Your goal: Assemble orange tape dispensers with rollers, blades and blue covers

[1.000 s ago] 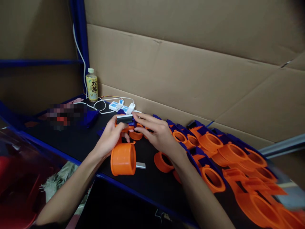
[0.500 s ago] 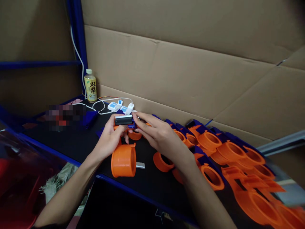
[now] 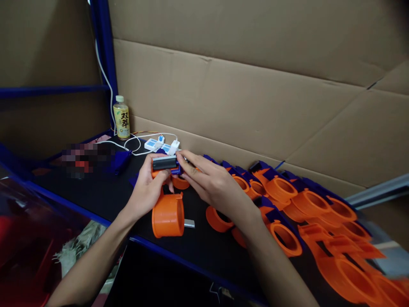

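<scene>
My left hand (image 3: 147,181) is closed around an orange tape dispenser (image 3: 168,216) with a wide orange ring at its lower end. The dispenser's upper end carries a black roller (image 3: 164,163) and a toothed light-coloured blade strip (image 3: 164,157), with a blue part beside them. My right hand (image 3: 212,177) has its fingers bent together against the right end of this head, gripping there. Its fingertips partly cover what they hold, and a small shiny bit shows beneath them. Behind the ring, a flat metal piece (image 3: 189,224) pokes out to the right.
Several orange and blue tape dispensers (image 3: 281,189) lie in rows on the black table (image 3: 198,256) to the right. At the back left stand a yellow-labelled bottle (image 3: 122,118) and a white power strip (image 3: 153,145) with cables. A cardboard wall (image 3: 239,98) closes off the back.
The dispenser's head has tipped slightly, with the black roller showing a little more broadly and sitting slightly further left. Both hands keep their holds.
</scene>
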`<state>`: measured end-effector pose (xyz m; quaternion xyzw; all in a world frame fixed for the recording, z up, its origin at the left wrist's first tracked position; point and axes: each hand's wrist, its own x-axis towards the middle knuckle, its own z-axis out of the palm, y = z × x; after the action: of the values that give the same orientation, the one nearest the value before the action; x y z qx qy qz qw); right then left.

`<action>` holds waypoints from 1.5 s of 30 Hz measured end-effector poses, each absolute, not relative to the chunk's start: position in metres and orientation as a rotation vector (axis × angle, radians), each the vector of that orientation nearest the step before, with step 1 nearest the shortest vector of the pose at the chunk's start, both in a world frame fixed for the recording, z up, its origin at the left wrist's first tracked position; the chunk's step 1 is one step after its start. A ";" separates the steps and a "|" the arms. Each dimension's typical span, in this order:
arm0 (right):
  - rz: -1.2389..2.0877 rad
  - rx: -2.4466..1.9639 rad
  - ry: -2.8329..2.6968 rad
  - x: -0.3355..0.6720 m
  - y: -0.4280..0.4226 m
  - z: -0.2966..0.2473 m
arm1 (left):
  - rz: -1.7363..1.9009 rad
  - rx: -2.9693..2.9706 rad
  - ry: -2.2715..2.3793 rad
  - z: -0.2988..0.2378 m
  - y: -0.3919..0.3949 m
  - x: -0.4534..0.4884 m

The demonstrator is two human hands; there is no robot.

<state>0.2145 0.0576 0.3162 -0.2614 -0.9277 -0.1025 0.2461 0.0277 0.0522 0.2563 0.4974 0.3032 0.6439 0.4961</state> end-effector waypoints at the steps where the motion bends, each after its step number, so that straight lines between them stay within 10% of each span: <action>1: -0.306 -0.717 -2.533 0.214 0.057 0.317 | 1.568 1.208 0.739 0.256 0.052 0.028; 18: 0.164 -0.638 -2.242 0.209 0.081 0.294 | 1.255 0.947 0.469 0.255 0.063 0.012; 45: 0.194 -1.054 -2.552 0.130 0.114 0.276 | 1.779 1.127 0.988 0.277 0.054 -0.076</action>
<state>0.1301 0.1145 0.2757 -0.3743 -0.9060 0.0689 0.1855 -0.0758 0.0543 0.2772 0.4448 0.3900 0.7020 0.3967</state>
